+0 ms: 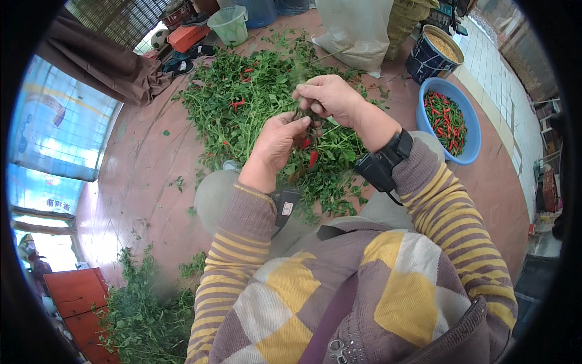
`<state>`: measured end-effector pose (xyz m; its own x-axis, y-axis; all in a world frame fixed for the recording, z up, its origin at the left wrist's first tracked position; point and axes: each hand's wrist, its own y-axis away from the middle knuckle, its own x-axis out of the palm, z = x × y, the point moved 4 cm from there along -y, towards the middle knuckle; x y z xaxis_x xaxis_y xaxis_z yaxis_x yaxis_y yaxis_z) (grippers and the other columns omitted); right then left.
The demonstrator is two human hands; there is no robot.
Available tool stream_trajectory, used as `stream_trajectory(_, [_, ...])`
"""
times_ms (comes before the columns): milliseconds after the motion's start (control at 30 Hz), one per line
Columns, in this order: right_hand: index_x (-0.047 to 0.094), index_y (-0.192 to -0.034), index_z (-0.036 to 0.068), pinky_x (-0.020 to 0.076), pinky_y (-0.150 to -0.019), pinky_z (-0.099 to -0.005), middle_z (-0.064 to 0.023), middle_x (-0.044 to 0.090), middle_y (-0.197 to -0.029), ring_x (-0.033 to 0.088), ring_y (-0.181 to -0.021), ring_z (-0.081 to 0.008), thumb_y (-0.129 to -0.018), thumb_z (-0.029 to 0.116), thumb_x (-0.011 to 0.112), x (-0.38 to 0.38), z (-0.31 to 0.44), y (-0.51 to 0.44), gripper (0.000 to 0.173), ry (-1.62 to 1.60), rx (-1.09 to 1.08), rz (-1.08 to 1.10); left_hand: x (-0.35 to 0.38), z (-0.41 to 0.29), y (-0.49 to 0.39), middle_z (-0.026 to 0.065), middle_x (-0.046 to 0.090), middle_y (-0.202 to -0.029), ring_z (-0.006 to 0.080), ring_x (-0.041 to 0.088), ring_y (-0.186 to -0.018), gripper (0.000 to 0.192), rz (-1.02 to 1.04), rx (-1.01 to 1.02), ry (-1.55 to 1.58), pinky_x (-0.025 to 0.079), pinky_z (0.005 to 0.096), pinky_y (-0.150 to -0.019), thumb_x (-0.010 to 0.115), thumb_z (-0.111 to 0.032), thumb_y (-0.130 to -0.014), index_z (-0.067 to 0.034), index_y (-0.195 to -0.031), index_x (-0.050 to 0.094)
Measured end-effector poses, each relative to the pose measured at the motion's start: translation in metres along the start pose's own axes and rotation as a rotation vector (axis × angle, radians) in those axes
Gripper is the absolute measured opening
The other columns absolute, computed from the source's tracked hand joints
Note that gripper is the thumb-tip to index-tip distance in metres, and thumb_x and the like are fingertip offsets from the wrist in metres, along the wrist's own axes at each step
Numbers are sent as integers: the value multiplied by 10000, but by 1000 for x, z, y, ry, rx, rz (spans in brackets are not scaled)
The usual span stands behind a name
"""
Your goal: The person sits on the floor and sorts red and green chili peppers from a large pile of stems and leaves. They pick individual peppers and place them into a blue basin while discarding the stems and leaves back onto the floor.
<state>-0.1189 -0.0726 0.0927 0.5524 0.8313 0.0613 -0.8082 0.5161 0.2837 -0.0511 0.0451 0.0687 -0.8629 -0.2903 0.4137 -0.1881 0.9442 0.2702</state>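
Both my hands meet over a large heap of cut chili pepper plants (245,95) on the tiled floor. My left hand (284,136) pinches a chili pepper sprig (313,133) between thumb and fingers. Just above it, my right hand (325,98) grips the upper part of that sprig, its fingers curled. A red chili pepper (313,159) hangs below my left hand, with another red one beside it. To the right, a blue plastic basin (476,125) holds many loose red and green chili peppers (444,123).
A second pile of green plants (150,309) lies at my lower left, beside a red box (75,293). Behind the heap stand a pale green bucket (229,27) and a white sack (354,32). A dark bucket of grain (434,54) stands beyond the basin.
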Motion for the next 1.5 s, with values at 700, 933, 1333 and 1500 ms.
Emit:
stream_trajectory(700, [541, -904, 9, 474, -628, -352, -120, 594, -808, 584, -689, -260, -843, 155, 512, 14, -52, 77, 160, 543, -599, -25, -20, 46, 1, 84, 530, -845, 182, 522, -733, 190, -160, -37, 1009, 474, 325, -780, 386, -142, -945, 22, -993, 469])
stream_trajectory(933, [478, -812, 58, 458, -614, -439, -136, 557, -738, 569, -728, -334, -796, 175, 490, 22, -46, 80, 119, 910, -701, -79, -18, 49, 5, 52, 507, -757, 159, 480, -633, 175, -211, -19, 1061, 443, 302, -711, 403, -162, -944, -10, -975, 485])
stream_trajectory(1333, [469, -838, 85, 441, -594, -394, -89, 516, -768, 546, -733, -308, -801, 141, 532, 13, -49, 68, 93, 1066, -762, 76, -8, 44, 13, 5, 402, -635, 106, 305, -475, 170, -210, -105, 1046, 280, 242, -483, 354, -163, -960, -23, -962, 450])
stream_trajectory(1500, [484, -839, 77, 458, -624, -407, -108, 536, -766, 560, -757, -317, -821, 170, 495, -12, -68, 53, 95, 1159, -730, -35, -2, 40, 22, 8, 408, -638, 102, 311, -479, 152, -148, -139, 992, 283, 245, -480, 380, -160, -952, -26, -955, 453])
